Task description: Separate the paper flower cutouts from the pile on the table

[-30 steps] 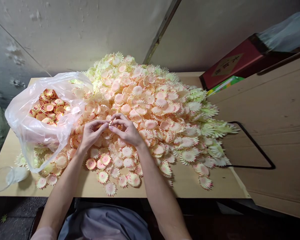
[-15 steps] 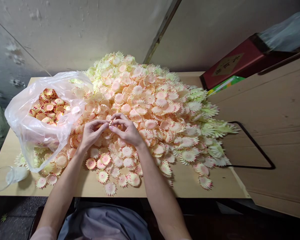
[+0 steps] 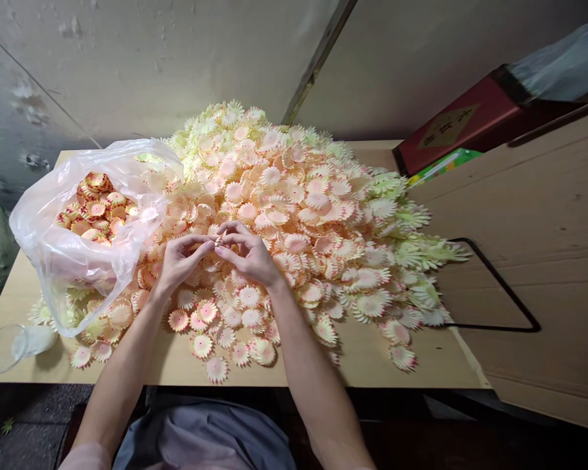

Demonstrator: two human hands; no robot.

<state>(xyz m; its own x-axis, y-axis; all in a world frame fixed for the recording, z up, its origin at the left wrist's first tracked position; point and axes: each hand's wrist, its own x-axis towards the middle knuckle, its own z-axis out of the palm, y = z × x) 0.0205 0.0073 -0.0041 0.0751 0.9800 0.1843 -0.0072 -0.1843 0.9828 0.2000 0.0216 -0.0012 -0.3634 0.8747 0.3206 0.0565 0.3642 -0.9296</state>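
My left hand and my right hand meet fingertip to fingertip over a big heap of artificial flower petal discs. Pinched between both sets of fingers is a small pale flower petal piece, mostly covered by the fingertips. Both hands are closed on it. The heaped discs are cream and peach with pink toothed edges, turning pale green at the back and right. Left of my hands, an open clear plastic bag holds several smaller, redder-edged petal discs.
A glass with whitish contents lies at the table's front left corner. On the right, a large cardboard sheet leans with a black metal loop against it. Behind it is a red box. A wall stands at the back.
My hands stay in nearly the same place, with only a very slight shift of the fingers around the small piece. The heap and bag look unchanged.
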